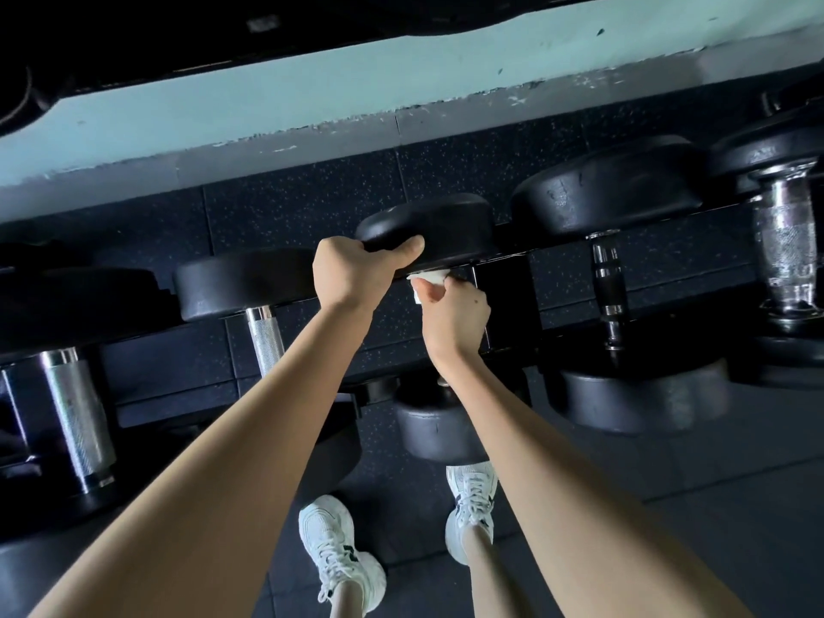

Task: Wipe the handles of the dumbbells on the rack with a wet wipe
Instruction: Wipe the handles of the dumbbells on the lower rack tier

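The right grip (452, 312) pinches the wet wipe (429, 278) at the middle dumbbell (446, 220), whose handle is hidden. The left grip (356, 272) clutches its far head. Wiping seems under way. Whether the chrome handle (265, 336) at 9 o'clock and the dark handle (607, 283) at 3 o'clock are done cannot be told.

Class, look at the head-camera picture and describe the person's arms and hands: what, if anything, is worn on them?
The left arm and the right arm are bare right to the frame's lower edge, and no sleeve shows. The left hand and the right hand wear no gloves. No watch, bracelet or ring is visible on either wrist or on the fingers that show.
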Demonstrator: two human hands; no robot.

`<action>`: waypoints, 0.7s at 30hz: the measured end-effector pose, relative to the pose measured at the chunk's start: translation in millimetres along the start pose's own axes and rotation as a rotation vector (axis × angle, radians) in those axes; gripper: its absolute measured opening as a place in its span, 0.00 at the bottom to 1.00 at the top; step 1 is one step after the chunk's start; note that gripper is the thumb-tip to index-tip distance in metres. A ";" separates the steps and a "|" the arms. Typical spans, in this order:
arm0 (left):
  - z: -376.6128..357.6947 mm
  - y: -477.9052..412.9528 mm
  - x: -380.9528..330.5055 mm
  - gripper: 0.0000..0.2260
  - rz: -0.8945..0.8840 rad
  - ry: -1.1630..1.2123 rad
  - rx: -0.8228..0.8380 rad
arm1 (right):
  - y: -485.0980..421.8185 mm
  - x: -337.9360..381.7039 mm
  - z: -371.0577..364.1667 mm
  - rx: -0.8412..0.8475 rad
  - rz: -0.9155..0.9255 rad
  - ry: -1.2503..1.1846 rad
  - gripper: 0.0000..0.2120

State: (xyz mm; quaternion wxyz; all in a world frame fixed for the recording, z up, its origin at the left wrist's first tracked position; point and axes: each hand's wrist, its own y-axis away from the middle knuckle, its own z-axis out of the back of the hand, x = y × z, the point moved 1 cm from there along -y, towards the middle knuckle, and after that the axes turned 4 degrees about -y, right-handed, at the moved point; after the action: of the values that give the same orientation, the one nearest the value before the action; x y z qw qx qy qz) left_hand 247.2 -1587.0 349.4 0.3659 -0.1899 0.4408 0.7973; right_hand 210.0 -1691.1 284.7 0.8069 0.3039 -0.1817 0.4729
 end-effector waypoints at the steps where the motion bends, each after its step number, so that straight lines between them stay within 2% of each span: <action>1: 0.4 0.3 -0.2 0.26 0.000 0.005 -0.003 | -0.2 -3.5 2.7 0.030 0.007 -0.037 0.20; 7: 3.9 1.0 -4.4 0.27 0.039 0.026 0.022 | 10.9 -30.5 18.9 0.208 -0.022 -0.105 0.15; 10: 5.5 1.4 -6.2 0.28 0.044 0.018 0.029 | 6.8 -27.7 30.3 0.344 -0.062 -0.008 0.16; 14: 7.2 0.3 -7.0 0.27 0.046 0.005 0.038 | -0.5 -18.4 35.9 0.431 -0.099 0.114 0.18; 18: 6.6 -0.6 -6.4 0.27 0.039 -0.003 0.045 | 4.8 -11.9 32.1 0.338 -0.090 0.129 0.15; 21: 6.5 -1.2 -5.4 0.27 0.040 -0.003 0.043 | 14.2 -1.4 23.6 0.184 -0.100 -0.019 0.13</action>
State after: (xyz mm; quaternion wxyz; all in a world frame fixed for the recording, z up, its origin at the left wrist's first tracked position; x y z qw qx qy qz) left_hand 251.8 -1583.4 355.6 0.3544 -0.1719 0.4608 0.7953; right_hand 196.8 -1702.4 306.1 0.7963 0.3901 -0.1298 0.4438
